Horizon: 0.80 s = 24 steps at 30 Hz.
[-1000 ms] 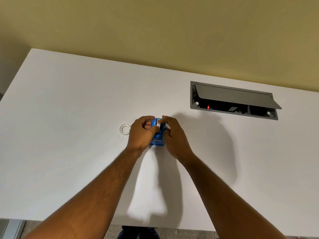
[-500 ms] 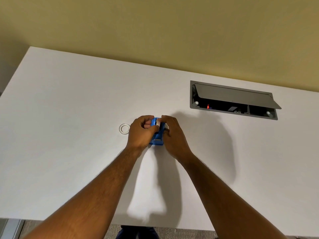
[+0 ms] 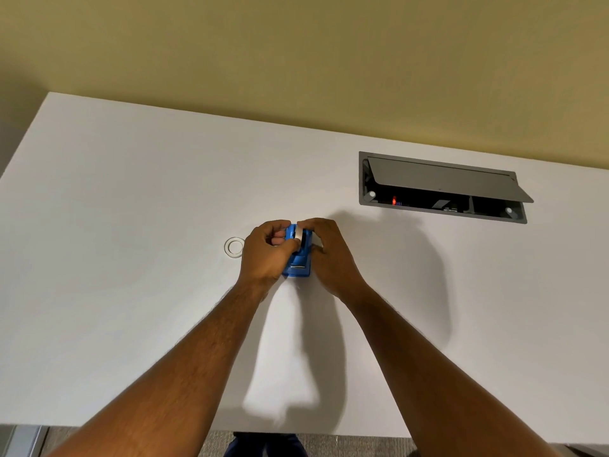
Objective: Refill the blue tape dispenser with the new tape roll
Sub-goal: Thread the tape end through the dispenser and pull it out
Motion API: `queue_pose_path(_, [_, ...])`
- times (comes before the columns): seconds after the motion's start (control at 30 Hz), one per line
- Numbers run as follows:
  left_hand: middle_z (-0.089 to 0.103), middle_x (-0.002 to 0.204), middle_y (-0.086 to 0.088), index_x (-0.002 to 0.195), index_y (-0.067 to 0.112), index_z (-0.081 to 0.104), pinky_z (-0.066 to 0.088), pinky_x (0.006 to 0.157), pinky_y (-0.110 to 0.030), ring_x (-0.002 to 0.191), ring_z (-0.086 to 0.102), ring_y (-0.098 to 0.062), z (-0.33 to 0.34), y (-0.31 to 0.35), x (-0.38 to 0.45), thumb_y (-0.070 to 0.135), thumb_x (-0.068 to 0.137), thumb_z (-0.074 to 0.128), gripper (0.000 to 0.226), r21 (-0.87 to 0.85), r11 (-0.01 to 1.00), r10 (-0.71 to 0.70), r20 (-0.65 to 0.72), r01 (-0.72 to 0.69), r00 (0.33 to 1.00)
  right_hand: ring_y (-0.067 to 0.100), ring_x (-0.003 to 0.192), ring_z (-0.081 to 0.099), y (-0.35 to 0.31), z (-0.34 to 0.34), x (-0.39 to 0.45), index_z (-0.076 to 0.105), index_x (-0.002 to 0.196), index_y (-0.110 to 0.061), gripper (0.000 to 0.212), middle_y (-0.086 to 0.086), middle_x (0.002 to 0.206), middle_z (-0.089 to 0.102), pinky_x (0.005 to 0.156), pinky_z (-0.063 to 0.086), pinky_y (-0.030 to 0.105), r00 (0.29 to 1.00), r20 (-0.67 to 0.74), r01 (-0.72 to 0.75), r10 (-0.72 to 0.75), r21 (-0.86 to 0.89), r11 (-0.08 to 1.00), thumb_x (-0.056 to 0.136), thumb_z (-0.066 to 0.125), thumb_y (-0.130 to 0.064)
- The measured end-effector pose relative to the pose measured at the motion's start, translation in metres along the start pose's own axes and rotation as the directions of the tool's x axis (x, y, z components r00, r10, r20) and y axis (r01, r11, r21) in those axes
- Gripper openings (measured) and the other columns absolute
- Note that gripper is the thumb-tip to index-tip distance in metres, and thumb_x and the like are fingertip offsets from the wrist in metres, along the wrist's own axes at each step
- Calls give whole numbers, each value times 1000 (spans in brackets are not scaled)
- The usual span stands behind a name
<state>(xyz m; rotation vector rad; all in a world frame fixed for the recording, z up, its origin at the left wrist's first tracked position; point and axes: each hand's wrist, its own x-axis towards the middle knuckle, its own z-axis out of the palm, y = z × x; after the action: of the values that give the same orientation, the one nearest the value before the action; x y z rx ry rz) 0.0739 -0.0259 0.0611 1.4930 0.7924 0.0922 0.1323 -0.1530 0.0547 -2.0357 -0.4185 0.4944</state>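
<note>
The blue tape dispenser (image 3: 299, 261) stands on the white table (image 3: 131, 225) between my two hands. My left hand (image 3: 265, 255) grips its left side, fingers curled over the top. My right hand (image 3: 329, 255) closes around its right side, with thumb and fingers pinching the white tape roll (image 3: 299, 233) that sits at the dispenser's top slot. Most of the roll and the dispenser's far end are hidden by my fingers. A thin, clear empty tape ring (image 3: 234, 247) lies flat on the table just left of my left hand.
A grey cable box (image 3: 441, 188) with its lid propped open is sunk into the table at the far right. A yellow wall (image 3: 296, 61) runs behind the table. The table's near edge (image 3: 329, 433) lies below my forearms.
Both hands stay on the dispenser. The white roll has shifted slightly left and lower into the dispenser's top, and my right fingers have closed further over it.
</note>
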Motion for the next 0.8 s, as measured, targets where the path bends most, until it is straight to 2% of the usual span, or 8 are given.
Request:
queue_pose_path(0.17, [72, 101, 3, 96, 39, 67, 60, 76, -25, 92, 71, -13, 0, -3, 1, 16, 71, 71, 35, -1, 1000, 7, -2, -7, 1000, -11, 105, 52, 1, 2, -6, 59, 119, -14, 43, 0, 123, 56, 85, 37, -2, 999, -13, -50, 50, 33, 998, 88, 43, 11])
queue_pose_path(0.27, [72, 102, 4, 96, 40, 67, 59, 76, -24, 93, 71, -12, 0, -2, 1, 19, 68, 71, 35, 6, 1000, 7, -3, -7, 1000, -15, 106, 51, 0, 2, -3, 51, 133, -20, 47, -6, 126, 51, 88, 38, 0, 998, 1, -70, 70, 66, 995, 94, 46, 5])
queue_pose_path(0.37, [72, 106, 2, 102, 34, 67, 60, 80, -26, 94, 70, -12, 0, -4, 2, 18, 69, 72, 37, 19, 1000, 14, -9, -14, 1000, 1, 111, 49, -1, 2, 4, 43, 144, -20, 50, 0, 133, 45, 97, 37, 10, 996, 31, -81, 81, -7, 997, 98, 46, 0])
queue_pose_path(0.47, [72, 109, -1, 108, 28, 69, 59, 83, -29, 97, 70, -16, 0, -8, 4, 10, 77, 73, 37, 28, 1000, 11, -15, -11, 1000, 16, 112, 54, -2, 3, 6, 51, 134, -7, 36, 13, 131, 50, 101, 45, 23, 998, 31, -61, 61, -23, 998, 99, 48, -1])
queue_pose_path(0.53, [72, 107, 0, 104, 32, 68, 59, 82, -27, 97, 70, -16, 0, -8, 5, 8, 77, 73, 36, 22, 1000, 15, -16, -14, 1000, 15, 105, 59, 0, 3, 4, 54, 128, -2, 29, 10, 122, 54, 97, 48, 17, 999, 18, -47, 47, -24, 999, 100, 49, -1])
queue_pose_path(0.6, [72, 105, 3, 97, 39, 66, 58, 76, -22, 95, 70, -13, 0, -7, 4, 9, 77, 73, 37, 17, 999, 28, -13, -28, 1000, 3, 97, 59, 3, 3, 1, 55, 125, 0, 28, 0, 112, 55, 87, 42, 2, 1000, 3, -28, 28, -42, 999, 98, 48, 2])
queue_pose_path(0.7, [72, 105, 2, 98, 38, 67, 58, 77, -24, 95, 70, -13, 0, -8, 4, 10, 76, 74, 36, 1, 1000, 30, -9, -30, 1000, -19, 95, 55, 4, 4, -4, 55, 125, -3, 32, -15, 104, 53, 79, 38, -4, 999, -9, -52, 52, -27, 998, 96, 44, 7])
queue_pose_path(0.8, [72, 107, 2, 104, 32, 68, 58, 77, -22, 96, 70, -13, 0, -10, 6, 9, 78, 74, 36, 5, 1000, 31, -12, -30, 999, -9, 98, 54, 1, 6, -6, 55, 126, -14, 37, -7, 116, 53, 80, 36, -5, 997, -40, -62, 60, -65, 996, 95, 44, 4])
